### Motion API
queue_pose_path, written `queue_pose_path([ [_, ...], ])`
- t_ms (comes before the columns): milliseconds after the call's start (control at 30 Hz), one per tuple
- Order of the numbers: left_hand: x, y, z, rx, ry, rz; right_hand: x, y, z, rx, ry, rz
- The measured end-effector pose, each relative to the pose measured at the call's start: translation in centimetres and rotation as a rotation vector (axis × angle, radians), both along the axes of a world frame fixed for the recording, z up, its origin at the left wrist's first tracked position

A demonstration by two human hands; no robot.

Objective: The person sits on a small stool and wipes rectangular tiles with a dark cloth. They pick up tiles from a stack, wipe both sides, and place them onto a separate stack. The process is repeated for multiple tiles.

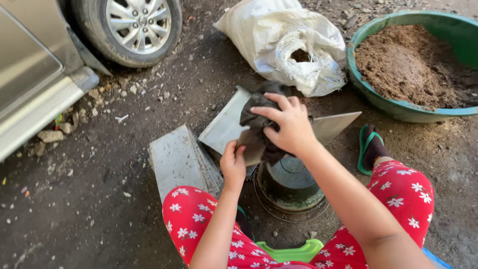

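Nearest: a green stool edge between knees in red flowered trousers

Left hand closed in a pinch on the near edge of a flat grey metal sheet, thumb on top, fingers underneath out of sight. The sheet rests tilted across a dark round pot that stands on the ground between the legs

Right hand curled down over a dark cloth, pressing it flat on the sheet's upper face; fingers bent, gripping the wad

Judgement: the sheet looks thin, stiff and light, edges likely sharp, surface smooth enough to slip – best held at an edge or corner with thumb above, as the left does. The cloth is soft and limp, takes any grip

To the left, a stack of similar grey sheets lies on the dirt

Farther: a white woven sack, open at its mouth; a green basin heaped with brown fibrous soil; a car wheel top left
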State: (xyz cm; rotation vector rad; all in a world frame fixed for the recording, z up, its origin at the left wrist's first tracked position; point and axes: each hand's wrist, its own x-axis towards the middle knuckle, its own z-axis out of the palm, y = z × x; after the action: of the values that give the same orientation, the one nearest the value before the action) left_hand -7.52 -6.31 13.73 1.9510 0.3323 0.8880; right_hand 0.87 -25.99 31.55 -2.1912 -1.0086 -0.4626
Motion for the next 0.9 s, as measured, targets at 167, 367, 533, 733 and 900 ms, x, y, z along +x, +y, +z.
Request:
queue_pose_path([
  [167, -2.1, 1.3, -5.0, -0.305, -0.127, -0.091, 2.2, -4.0, -4.2, -0.028, -0.065, -0.204],
  [367, -3.2, 3.7, -10.0, -0.373, -0.060, -0.119, 13.0, -14.7, -12.7, 0.168, 0.110, -0.505],
  [533, -1.9, 2.4, -9.6, -0.690, -0.154, -0.105, 13.3, -16.8, -18.6, 1.147, 0.954, -0.287],
  [733, -1.1, 2.7, -9.4, -0.972, -0.320, 0.090, 9.9, -14.6, -21.2, 1.368, 1.054, -0.328],
  [900, 0.0, 2.3, -8.8, -1.137, -0.481, 0.013, 9.4, -10.9, -19.7, 1.511, 1.357, -0.237],
])
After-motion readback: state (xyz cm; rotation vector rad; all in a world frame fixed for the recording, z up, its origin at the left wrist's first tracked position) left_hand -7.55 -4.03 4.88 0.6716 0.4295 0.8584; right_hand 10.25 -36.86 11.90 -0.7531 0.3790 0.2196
